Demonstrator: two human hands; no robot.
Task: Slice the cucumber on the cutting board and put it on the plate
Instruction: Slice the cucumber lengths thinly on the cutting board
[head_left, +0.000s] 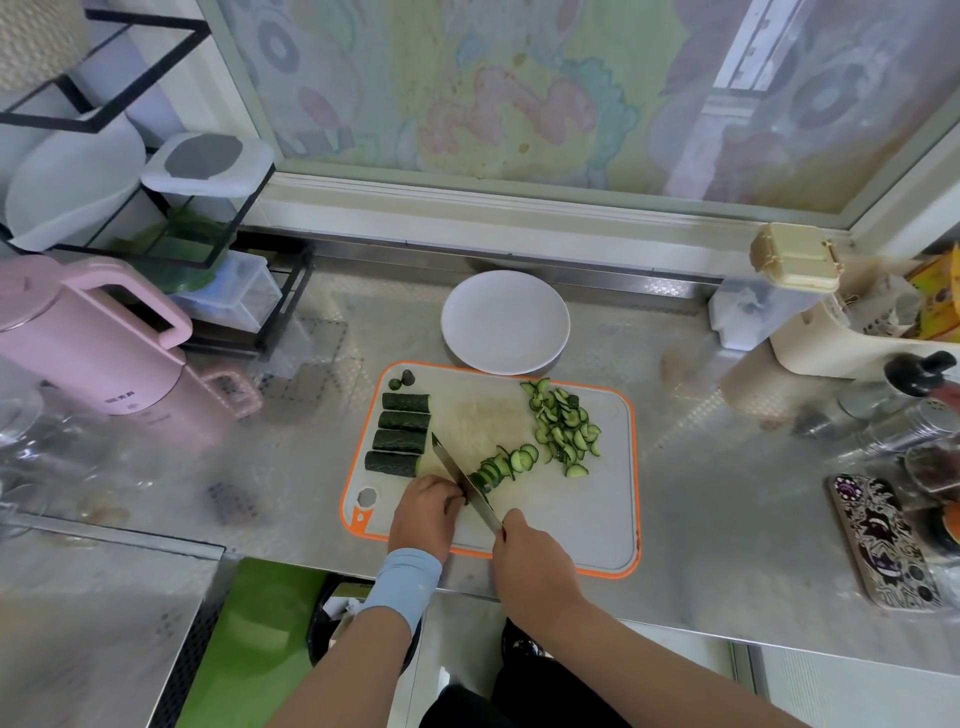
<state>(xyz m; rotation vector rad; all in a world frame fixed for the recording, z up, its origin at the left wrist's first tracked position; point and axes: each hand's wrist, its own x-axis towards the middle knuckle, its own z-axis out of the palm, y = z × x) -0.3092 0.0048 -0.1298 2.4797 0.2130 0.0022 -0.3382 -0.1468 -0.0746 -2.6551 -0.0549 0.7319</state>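
Slicing is in progress at the lower centre of the frame, on the orange-rimmed cutting board (597, 519).

Risk one: the knife (467, 483) blade is set just beside the curled fingertips of the left hand (423, 512). A blade drifting toward the lower left would likely nick them, since little uncut length is judged to remain.

Risk two: the short cucumber piece (485, 475) could roll or slip under pressure, giving uneven slices.

The knife handle is wrapped by the right hand (535, 561), fingers closed round it. The cucumber piece is held down by the left hand, fingers curled onto its near end. The piece lies directly right of those fingertips, under the blade, with cut slices (514, 460) fanned toward the upper right.

A larger slice pile (563, 428) lies at the board's upper right, and four uncut segments (400, 434) at its left edge. The white plate (505, 322), just above the board, holds nothing yet.
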